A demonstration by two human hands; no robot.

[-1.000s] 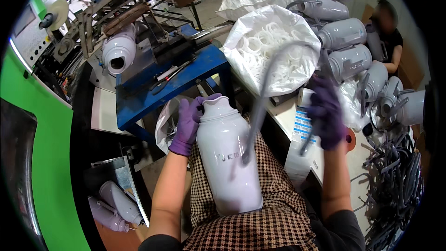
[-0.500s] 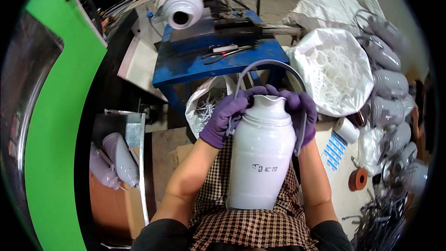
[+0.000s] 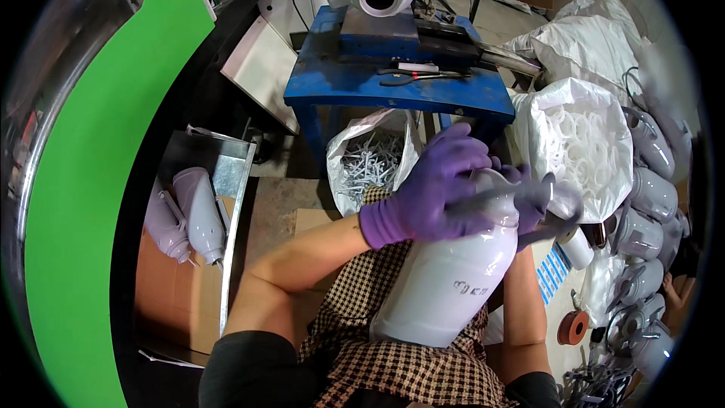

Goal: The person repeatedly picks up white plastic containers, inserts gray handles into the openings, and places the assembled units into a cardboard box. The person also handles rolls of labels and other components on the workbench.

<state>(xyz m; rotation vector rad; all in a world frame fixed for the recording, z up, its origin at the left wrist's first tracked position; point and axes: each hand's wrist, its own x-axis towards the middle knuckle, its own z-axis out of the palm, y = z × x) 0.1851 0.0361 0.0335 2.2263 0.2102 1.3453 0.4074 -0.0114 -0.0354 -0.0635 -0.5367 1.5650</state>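
A pale flask [image 3: 445,287] rests tilted on the person's checked apron [image 3: 415,379]. The gloved left hand [image 3: 438,193] curls against its neck and the right hand [image 3: 530,211] is at the neck's other side, by a blurred grey handle [image 3: 560,228]; exactly what either hand grasps, one cannot tell.

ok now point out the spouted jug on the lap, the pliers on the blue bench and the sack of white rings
Spouted jug [image 3: 442,287]: head view, front of its body
Pliers [image 3: 424,76]: head view, red part of the handles
Sack of white rings [image 3: 535,136]: head view, left side wall
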